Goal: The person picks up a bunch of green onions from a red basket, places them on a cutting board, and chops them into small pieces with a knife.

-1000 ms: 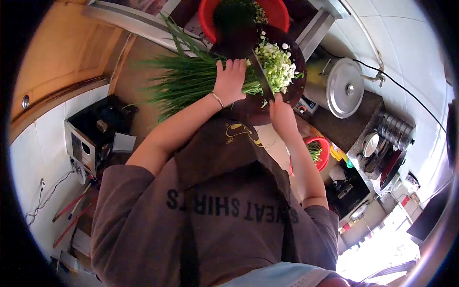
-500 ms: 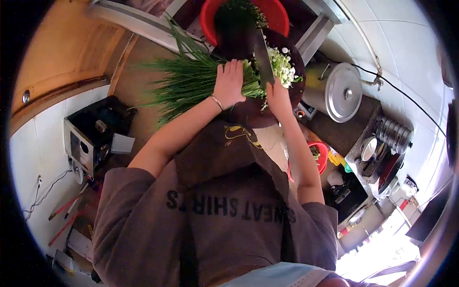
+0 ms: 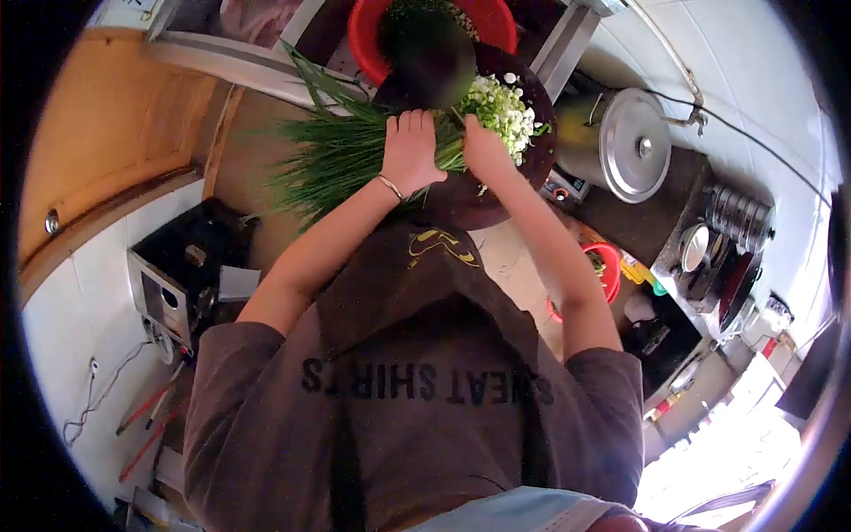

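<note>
Head view: green onions (image 3: 332, 146) are laid across the left half of the round chopping board (image 3: 470, 206), leaves run out past the board's left edge, cut ends pointed toward the board's middle. Bunch is pinned under the left hand (image 3: 412, 152); fingers are laid together over the stalks, thumb nearest the cut end. Right hand (image 3: 486, 149) is closed in a fist above the board's middle, around the knife (image 3: 457, 115); handle is hidden, blade is hardly made out, only a thin sliver by the fingers.

Changes vs half a second ago: right hand has been brought in toward the left one, gap between them now narrow. Blade was seen broad over the board then, not now. Left hand grip on the bunch is unchanged. Chopped pieces (image 3: 505, 111), white and pale green, are still heaped on the board's right half, and more of the heap is uncovered. Whole view has been shifted slightly.

Around the board, no real change: red basin (image 3: 503, 27) with chopped greens is set just beyond its far edge, lidded metal pot (image 3: 634, 146) stands to its right, smaller red basin (image 3: 612, 273) sits lower, on its near right side.
</note>
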{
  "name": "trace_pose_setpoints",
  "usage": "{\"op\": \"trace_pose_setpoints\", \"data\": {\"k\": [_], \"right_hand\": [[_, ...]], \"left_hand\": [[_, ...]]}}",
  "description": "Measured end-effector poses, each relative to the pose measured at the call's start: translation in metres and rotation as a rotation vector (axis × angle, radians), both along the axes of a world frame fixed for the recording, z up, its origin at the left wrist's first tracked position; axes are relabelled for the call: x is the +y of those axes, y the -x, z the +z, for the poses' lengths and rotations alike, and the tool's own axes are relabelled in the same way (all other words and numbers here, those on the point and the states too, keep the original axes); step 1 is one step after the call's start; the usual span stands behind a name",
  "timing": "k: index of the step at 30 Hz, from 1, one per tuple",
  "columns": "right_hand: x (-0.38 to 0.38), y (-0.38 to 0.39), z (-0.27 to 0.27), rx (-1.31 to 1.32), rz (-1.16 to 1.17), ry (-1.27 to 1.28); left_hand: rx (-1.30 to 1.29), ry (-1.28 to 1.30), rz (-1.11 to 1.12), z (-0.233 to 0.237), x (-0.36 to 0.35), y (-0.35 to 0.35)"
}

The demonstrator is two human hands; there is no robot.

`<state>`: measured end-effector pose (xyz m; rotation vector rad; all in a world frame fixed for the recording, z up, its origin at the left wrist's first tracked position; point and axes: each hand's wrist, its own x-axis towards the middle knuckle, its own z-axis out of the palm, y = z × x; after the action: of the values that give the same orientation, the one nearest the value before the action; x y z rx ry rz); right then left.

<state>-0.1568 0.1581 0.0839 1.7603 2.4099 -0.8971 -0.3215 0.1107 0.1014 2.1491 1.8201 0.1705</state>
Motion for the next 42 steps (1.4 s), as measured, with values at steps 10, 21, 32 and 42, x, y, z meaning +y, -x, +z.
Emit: {"op": "trace_pose_setpoints", "data": {"k": [10,21,32,42], "right_hand": [[-0.068,-0.037,0.089,0.171,-0.217,0.018],[-0.039,0.005,-0.007,0.008,-0.229,0.010],[-0.094,-0.019,0.083,0.081,-0.323,0.101],[-0.045,0.035,0.007,0.020,-0.253,0.086]], "left_hand": [[0.001,0.012,0.114,0.005,0.009,-0.004],[0.039,-0.062,0.092,-0.001,0.008,-0.010],[0.019,-0.041,0.109,0.003,0.007,-0.008],[0.063,-0.116,0.087,-0.007,0.006,-0.003]]}}
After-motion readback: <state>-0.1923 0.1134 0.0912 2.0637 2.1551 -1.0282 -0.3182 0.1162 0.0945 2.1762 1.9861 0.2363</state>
